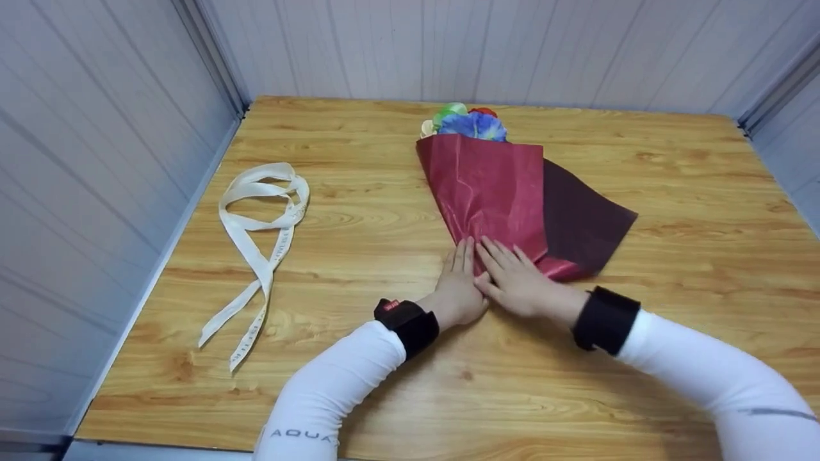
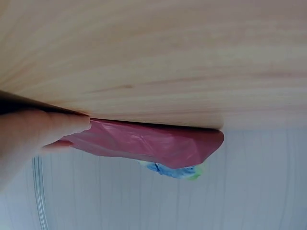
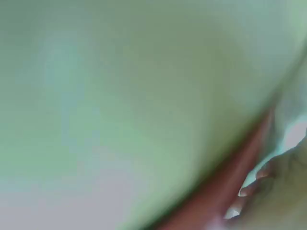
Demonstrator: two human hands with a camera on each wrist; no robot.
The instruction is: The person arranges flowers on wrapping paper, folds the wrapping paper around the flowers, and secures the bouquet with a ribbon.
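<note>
A bouquet of artificial flowers (image 1: 473, 125), blue, green, red and cream, pokes out from the top of a dark red wrapping paper (image 1: 496, 186). The paper narrows into creases at its lower end, and a darker purple flap (image 1: 580, 218) spreads out to the right. My left hand (image 1: 458, 285) lies with extended fingers on the lower left of the gathered paper. Beside it, my right hand (image 1: 517, 282) presses the creased lower part, fingers straight. In the left wrist view, the wrapped bundle (image 2: 148, 143) rests along the tabletop. The stems are hidden inside the paper.
A loosely looped white ribbon (image 1: 256, 225) with printed lettering lies on the left of the wooden table (image 1: 359, 192). Pale panelled walls (image 1: 384, 51) border the table at the back and sides.
</note>
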